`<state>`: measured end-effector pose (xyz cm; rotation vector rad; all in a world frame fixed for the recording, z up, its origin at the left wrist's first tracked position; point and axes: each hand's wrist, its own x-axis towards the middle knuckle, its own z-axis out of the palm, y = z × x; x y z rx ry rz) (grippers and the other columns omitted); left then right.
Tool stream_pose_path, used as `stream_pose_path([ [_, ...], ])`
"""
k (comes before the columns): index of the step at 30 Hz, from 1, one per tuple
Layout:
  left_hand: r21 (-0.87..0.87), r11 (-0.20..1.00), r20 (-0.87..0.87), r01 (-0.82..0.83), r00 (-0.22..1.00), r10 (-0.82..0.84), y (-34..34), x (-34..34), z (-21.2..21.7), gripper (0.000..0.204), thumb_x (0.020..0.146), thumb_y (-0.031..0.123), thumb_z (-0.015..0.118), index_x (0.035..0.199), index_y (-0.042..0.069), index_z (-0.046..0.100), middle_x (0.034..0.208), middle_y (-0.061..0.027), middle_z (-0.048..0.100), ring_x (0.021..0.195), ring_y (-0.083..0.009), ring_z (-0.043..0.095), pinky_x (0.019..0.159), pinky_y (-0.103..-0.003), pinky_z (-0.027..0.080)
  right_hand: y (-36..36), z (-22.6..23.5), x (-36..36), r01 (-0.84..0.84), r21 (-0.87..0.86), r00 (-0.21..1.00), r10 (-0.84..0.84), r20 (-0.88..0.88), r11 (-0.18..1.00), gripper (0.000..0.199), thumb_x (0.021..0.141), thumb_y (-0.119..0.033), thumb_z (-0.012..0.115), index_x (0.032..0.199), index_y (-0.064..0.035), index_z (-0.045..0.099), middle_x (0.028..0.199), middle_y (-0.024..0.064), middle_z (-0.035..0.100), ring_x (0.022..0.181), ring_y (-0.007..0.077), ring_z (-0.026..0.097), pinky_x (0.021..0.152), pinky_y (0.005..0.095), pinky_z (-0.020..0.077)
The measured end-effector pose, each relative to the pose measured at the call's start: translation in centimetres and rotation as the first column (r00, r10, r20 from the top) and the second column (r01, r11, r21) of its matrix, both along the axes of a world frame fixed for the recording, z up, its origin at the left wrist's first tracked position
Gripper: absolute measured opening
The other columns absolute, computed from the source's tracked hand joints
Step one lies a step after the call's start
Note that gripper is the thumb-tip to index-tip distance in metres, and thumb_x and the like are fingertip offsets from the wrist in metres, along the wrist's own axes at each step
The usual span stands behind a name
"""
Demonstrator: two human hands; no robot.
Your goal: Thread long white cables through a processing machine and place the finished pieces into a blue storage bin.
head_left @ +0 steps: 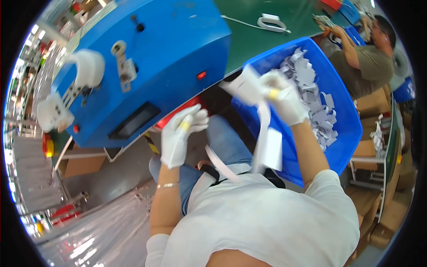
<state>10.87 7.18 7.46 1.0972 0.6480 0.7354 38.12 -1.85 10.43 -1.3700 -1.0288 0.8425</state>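
Note:
My right hand [287,100], in a white glove with a yellow band at one finger, is closed on a white strip [263,118], smeared by motion. A flat white piece [244,86] sticks out to the left of the fingers. Lower down, a white block-like piece [272,149] hangs by the strip above my lap. My left hand [178,135], gloved the same way, is held over my left knee near the front of a blue machine [178,66]. Its fingers point right, loosely bent and apart, with nothing visible in them. Another pale strip [220,163] crosses my lap.
A blue tub [347,147] stands at my right, with many white folded pieces [318,104] in it. A white coiled cable [272,24] lies on the green table [244,42] behind. At the far right a co-worker [369,66] handles something. Cardboard boxes [373,104] sit beyond the tub.

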Motion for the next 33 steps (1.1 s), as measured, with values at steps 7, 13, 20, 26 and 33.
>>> stream_pose_path([
  [7,-0.273,0.832,0.332,0.483,0.859,-0.39,-0.9,-3.3,-5.8,0.07,0.071,0.036,0.076,0.125,-0.002,0.051,0.142,-0.0189,0.038,0.133,-0.0282,0.035,0.108,-0.037,0.03,-0.2,-10.9,-12.8,-0.742,-0.016,0.223,0.224,-0.949,0.67,0.02,0.084,-0.009,0.061,0.104,-0.0058,0.058,0.1,0.0038,0.059,0.097,0.0152,0.059,0.087,0.029,0.0458],
  [13,0.074,0.825,0.34,0.56,0.764,-0.549,-3.2,-8.0,-6.2,0.037,0.076,0.04,0.073,0.08,0.003,0.067,0.112,-0.028,0.06,0.135,-0.0409,0.028,0.108,-0.052,0.017,-1.9,-10.5,-11.6,-0.788,-0.243,0.538,0.44,-0.719,0.566,0.038,0.087,-0.013,0.062,0.122,0.0008,0.054,0.106,0.0088,0.06,0.079,0.0085,0.056,0.068,0.0209,0.0455],
  [20,-0.224,0.891,0.171,0.396,0.916,-0.364,-6.0,-11.4,-6.1,0.025,0.078,0.024,0.073,0.078,0.0,0.066,0.085,-0.0165,0.066,0.105,-0.0392,0.058,0.101,-0.049,0.033,-2.7,-6.4,-7.1,-0.681,-0.243,0.572,0.295,-0.765,0.691,0.06,0.075,-0.023,0.074,0.124,0.0019,0.05,0.122,0.0196,0.057,0.056,0.0101,0.057,0.044,0.0193,0.0435],
  [26,-0.279,0.89,0.111,0.36,0.933,-0.343,-6.9,-10.5,-5.6,0.022,0.073,0.008,0.074,0.088,-0.004,0.063,0.083,-0.0107,0.065,0.083,-0.0227,0.063,0.08,-0.038,0.049,-0.8,-3.4,-8.0,-0.825,-0.14,0.45,0.486,-0.749,0.547,0.054,0.077,-0.025,0.076,0.118,0.0034,0.056,0.102,0.0151,0.062,0.059,0.0098,0.056,0.049,0.0187,0.0432],
  [33,-0.411,0.911,-0.101,0.026,0.992,-0.074,-5.6,-10.5,-4.6,0.035,0.076,0.005,0.07,0.108,-0.004,0.06,0.094,-0.0068,0.064,0.083,-0.013,0.06,0.073,-0.028,0.05,1.2,-1.3,-8.2,-0.966,-0.11,0.241,0.968,-0.073,0.232,0.018,0.076,-0.002,0.071,0.093,-0.0004,0.068,0.101,0.0152,0.064,0.081,0.0263,0.063,0.074,0.0287,0.0492],
])
